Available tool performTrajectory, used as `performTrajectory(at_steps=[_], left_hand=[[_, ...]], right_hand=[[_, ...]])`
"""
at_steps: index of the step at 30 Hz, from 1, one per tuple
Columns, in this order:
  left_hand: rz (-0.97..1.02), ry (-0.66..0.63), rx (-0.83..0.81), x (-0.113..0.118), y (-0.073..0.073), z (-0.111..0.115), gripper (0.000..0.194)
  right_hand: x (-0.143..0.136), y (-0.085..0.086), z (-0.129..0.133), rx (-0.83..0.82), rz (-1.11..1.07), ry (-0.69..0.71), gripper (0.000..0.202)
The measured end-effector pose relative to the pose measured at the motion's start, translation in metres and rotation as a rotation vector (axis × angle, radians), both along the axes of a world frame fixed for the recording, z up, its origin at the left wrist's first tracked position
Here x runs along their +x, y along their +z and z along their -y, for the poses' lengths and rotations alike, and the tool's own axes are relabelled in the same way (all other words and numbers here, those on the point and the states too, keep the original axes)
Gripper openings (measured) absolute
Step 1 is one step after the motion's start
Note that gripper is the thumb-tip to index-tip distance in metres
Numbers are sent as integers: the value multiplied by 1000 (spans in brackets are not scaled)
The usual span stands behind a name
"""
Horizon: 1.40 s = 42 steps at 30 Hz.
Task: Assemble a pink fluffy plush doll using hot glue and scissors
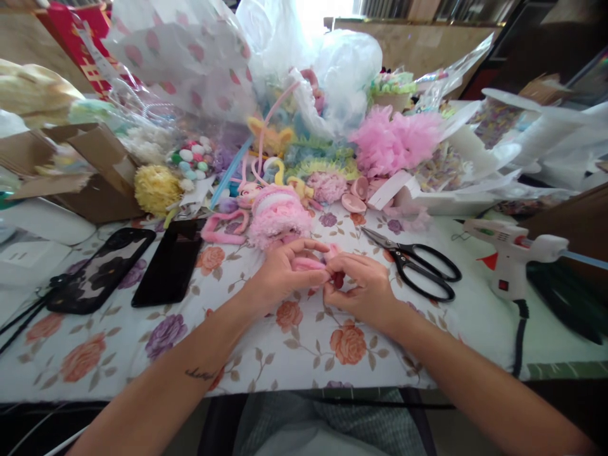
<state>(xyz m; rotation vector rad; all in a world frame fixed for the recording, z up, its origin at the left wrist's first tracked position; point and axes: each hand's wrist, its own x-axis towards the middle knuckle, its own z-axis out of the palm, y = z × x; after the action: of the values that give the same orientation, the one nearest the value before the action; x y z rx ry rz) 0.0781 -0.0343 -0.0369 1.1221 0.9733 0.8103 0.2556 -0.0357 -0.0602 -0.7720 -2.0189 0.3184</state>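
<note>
My left hand [285,269] curls its thumb and fingers around a pink fuzzy piece [308,263], which looks like bent pipe cleaner. Fingertips of my right hand [358,282] meet it at the right end, pinched together; a small dark red bit shows under them. Fingers cover much of the piece, so its full shape is hidden. Just behind my left hand stands a pink fluffy doll figure [278,215] with a face at its upper left. A loop of pink pipe cleaner [223,237] lies to its left. Black-handled scissors [411,263] rest open to the right of my right hand.
A white hot glue gun [510,256] stands at the right with its cord hanging down. Two phones, one in a patterned case [102,269] and one black [168,263], lie left. Behind are a yellow pompom [158,189], pink tulle [396,139], plastic bags and a cardboard box [102,168].
</note>
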Motion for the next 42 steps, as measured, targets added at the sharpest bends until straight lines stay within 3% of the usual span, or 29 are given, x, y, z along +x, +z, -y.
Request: performTrajectory(at_steps=[9,20,24,27,31,34,39,42], left_hand=[[-69,-12,81,-1,2,-2,47],[-241,11,298,3,-1,0,46],[-284,52,359,5,-3,1,65],[-184,130,444,0,-2,-1,73],[144,258,436,-12,5,-5,49],[250,325,400,-17,12,-6,29],[252,241,347,-14,16,-3,32],[90,221,371,-10,16,0,37]], right_hand=[[-1,0,0,74,7,30,8],[-6,-2,-2,106,47,47,8],[-10,-4,-1,100,45,82,7],[-11,-4,-2,19,42,47,4],[-7,0,-4,-94,52,-15,7],[-5,4,-5,-119,34,-34,9],[-1,7,-7,-164,-15,-77,11],[1,8,-8,-201,-18,-93,11]])
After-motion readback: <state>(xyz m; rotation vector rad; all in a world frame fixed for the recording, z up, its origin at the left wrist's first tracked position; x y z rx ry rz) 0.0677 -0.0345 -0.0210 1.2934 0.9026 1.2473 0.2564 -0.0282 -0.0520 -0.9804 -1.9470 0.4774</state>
